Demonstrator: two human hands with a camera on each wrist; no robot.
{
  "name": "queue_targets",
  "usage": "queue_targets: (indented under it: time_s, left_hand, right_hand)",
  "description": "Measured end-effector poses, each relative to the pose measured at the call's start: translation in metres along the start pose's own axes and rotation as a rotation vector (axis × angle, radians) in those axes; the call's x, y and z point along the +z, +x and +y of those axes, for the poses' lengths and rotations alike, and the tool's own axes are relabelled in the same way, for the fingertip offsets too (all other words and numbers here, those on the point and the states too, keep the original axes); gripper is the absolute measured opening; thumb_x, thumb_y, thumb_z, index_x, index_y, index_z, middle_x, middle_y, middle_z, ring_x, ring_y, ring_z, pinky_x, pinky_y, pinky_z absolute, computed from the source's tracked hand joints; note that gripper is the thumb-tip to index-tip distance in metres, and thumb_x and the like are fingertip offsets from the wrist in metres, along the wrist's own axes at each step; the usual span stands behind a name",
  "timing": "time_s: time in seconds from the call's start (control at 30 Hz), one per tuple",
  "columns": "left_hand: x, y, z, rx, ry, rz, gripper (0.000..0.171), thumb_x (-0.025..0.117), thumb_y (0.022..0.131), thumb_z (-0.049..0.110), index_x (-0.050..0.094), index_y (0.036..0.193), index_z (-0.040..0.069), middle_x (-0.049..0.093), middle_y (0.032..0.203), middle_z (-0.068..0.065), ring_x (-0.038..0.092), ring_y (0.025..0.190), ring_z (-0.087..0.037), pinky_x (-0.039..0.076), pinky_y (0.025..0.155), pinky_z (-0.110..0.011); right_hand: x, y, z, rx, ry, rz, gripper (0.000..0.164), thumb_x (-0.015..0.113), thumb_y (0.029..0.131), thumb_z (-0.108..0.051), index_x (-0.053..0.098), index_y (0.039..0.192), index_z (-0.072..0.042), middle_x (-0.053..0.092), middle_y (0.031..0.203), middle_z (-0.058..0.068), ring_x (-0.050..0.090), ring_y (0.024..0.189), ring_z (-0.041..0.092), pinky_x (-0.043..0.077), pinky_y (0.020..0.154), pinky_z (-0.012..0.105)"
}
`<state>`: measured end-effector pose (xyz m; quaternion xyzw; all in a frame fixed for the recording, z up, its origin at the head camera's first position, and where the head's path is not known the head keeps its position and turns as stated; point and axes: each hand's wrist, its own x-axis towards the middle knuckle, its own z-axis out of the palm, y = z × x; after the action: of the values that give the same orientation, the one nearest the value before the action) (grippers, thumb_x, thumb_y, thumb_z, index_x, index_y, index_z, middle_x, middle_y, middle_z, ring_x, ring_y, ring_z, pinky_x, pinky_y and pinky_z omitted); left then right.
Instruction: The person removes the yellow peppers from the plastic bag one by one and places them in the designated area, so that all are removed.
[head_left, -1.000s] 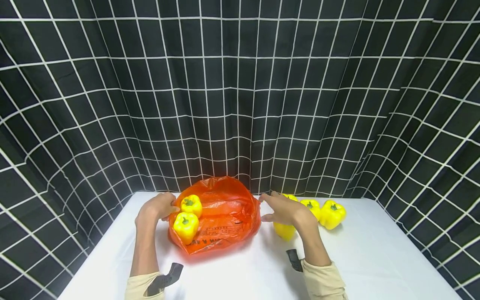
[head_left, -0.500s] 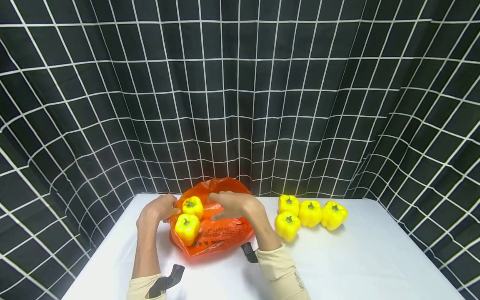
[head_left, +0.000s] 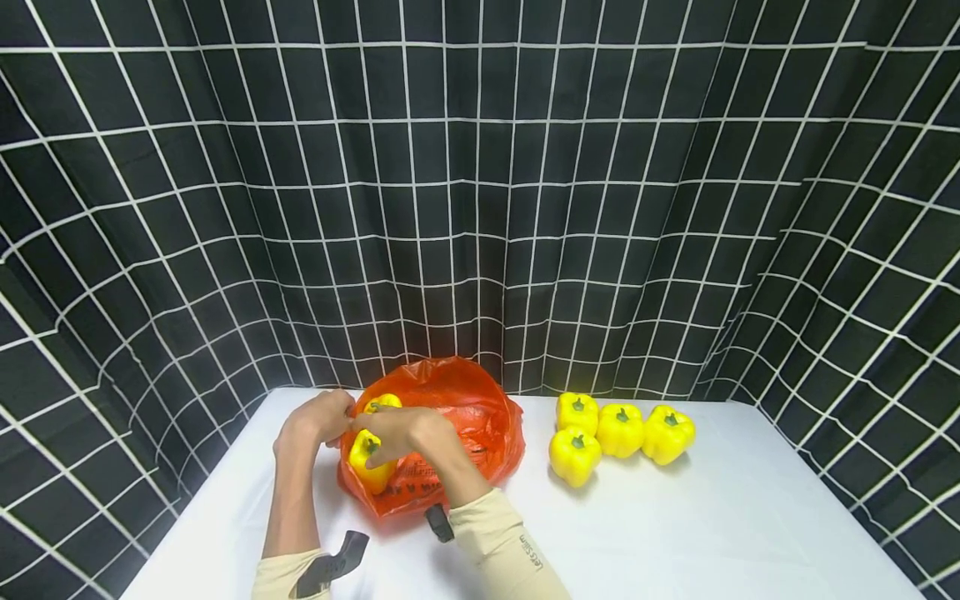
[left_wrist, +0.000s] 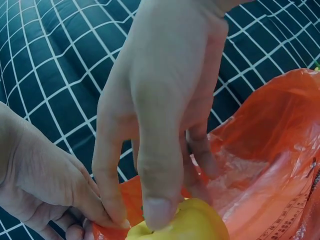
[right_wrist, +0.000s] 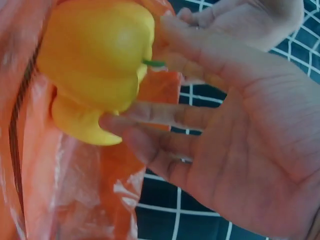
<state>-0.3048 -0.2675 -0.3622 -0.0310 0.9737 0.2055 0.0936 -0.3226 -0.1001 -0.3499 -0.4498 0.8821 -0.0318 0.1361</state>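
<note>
An orange-red plastic bag [head_left: 480,392] lies with its mouth spread on the white table. Inside its left part are two yellow bell peppers, a nearer one [head_left: 371,477] and a farther one [head_left: 387,401]. My left hand [head_left: 313,421] pinches the bag's left rim, as the left wrist view also shows. Over the two peppers reaches my right hand [head_left: 408,429], its fingers spread and loosely bent. In the right wrist view those fingers are beside a pepper [right_wrist: 100,55] and its green stem; whether they press on it I cannot tell. The hand partly hides both peppers in the head view.
Several more yellow bell peppers [head_left: 620,431] stand grouped on the white table [head_left: 712,525], right of the bag. A black curtain with white grid lines [head_left: 480,208] rises behind the table and at both sides. Dark wrist mounts [head_left: 438,522] jut from the sleeves.
My right hand has moved left from the bag's right side, across its mouth, to the two peppers inside. The left hand stays at the left rim.
</note>
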Motion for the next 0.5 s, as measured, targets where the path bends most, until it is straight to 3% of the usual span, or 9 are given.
queue_targets:
  time_s: [0.23, 0.37, 0.5]
  left_hand:
    - [-0.001, 0.001, 0.002, 0.023, 0.010, 0.008, 0.008, 0.067, 0.096, 0.007, 0.074, 0.101, 0.005, 0.062, 0.070, -0.006, 0.056, 0.065, -0.019, 0.047, 0.062, -0.028]
    - [0.002, -0.001, 0.002, 0.012, -0.006, 0.003, 0.010, 0.066, 0.096, 0.005, 0.074, 0.102, 0.005, 0.063, 0.070, -0.006, 0.056, 0.066, -0.019, 0.049, 0.063, -0.028]
    - [0.001, -0.003, 0.001, -0.008, -0.023, -0.001, 0.013, 0.064, 0.095, 0.002, 0.073, 0.104, 0.005, 0.064, 0.074, -0.007, 0.058, 0.070, -0.020, 0.051, 0.064, -0.029]
  right_hand:
    - [0.008, 0.006, -0.007, 0.150, -0.041, 0.014, 0.068, 0.083, 0.090, -0.033, 0.052, 0.150, -0.038, 0.057, 0.151, -0.005, 0.057, 0.131, 0.013, 0.053, 0.107, 0.032]
    - [0.014, 0.004, -0.007, 0.184, -0.023, 0.021, 0.064, 0.084, 0.089, -0.032, 0.053, 0.145, -0.037, 0.052, 0.158, 0.000, 0.061, 0.131, 0.017, 0.054, 0.106, 0.035]
    - [0.016, 0.004, -0.006, 0.154, -0.059, 0.056, 0.052, 0.082, 0.089, -0.029, 0.056, 0.133, -0.033, 0.062, 0.139, -0.004, 0.065, 0.116, 0.015, 0.055, 0.100, 0.033]
